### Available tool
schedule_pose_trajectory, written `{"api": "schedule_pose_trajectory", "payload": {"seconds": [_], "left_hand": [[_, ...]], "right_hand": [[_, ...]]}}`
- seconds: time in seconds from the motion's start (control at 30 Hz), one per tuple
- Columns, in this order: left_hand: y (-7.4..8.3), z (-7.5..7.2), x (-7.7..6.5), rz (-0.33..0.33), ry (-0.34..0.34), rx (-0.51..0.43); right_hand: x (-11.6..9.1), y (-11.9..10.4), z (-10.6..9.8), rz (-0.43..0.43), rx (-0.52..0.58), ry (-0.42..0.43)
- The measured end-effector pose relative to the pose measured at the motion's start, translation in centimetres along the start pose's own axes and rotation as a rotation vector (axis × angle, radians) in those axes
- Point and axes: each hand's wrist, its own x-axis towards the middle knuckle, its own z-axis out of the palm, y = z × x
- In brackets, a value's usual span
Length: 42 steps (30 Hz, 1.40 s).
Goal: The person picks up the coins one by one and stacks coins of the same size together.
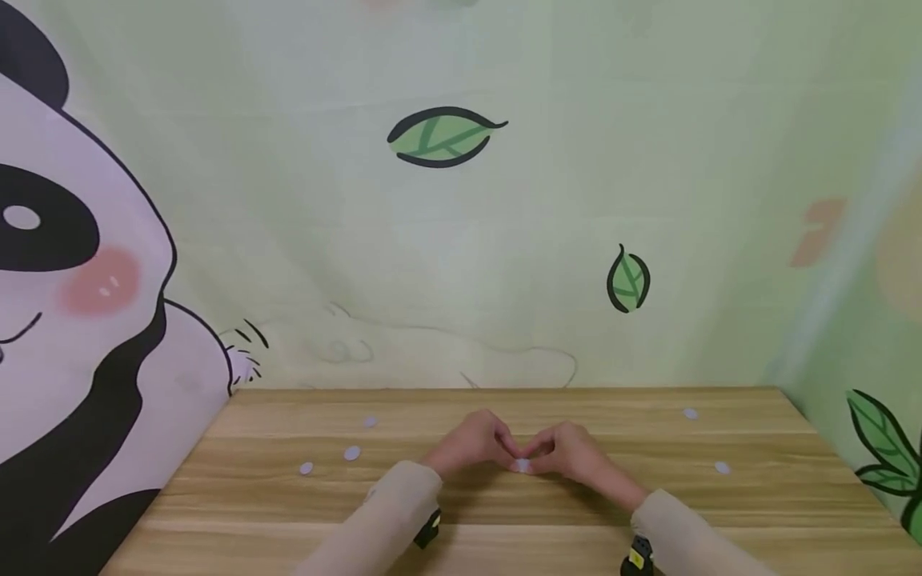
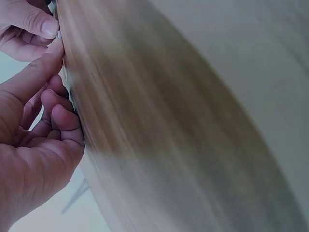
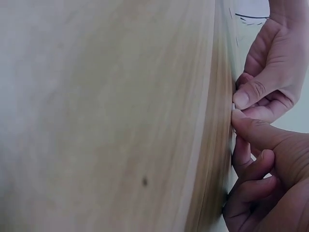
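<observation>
A small white disc (image 1: pixel 523 465) is at the middle of the wooden table, between the fingertips of both hands. My left hand (image 1: pixel 477 442) pinches its left side with thumb and index finger; my right hand (image 1: pixel 569 452) pinches the right side the same way. Seen from the left wrist, the two thumbs nearly meet, and a thin pale sliver of the disc (image 2: pixel 59 35) shows between them. Low over the tabletop, the other fingers of the left hand (image 2: pixel 38 140) are curled. The right hand's (image 3: pixel 270 169) other fingers are bent too, close to the wood.
On the left of the table (image 1: pixel 461 552) lie three similar white discs, the largest-looking one (image 1: pixel 351 453) between the others. Two more are on the right, a far disc (image 1: pixel 690 414) and a nearer disc (image 1: pixel 723 467). A printed cloth backdrop (image 1: pixel 504 240) rises behind the table's back edge.
</observation>
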Motion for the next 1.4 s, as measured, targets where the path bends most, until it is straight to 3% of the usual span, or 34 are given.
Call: {"api": "schedule_pose_trajectory", "payload": {"seconds": [0.33, 1.4], "left_hand": [[0.0, -0.5, -0.5, -0.027, 0.012, -0.003], [-0.6, -1.1, -1.0, -0.011, -0.018, -0.040]], "right_hand": [[0.2, -0.5, 0.5, -0.030, 0.015, 0.005], [0.5, -0.4, 1.0, 0.015, 0.033, -0.004]]}}
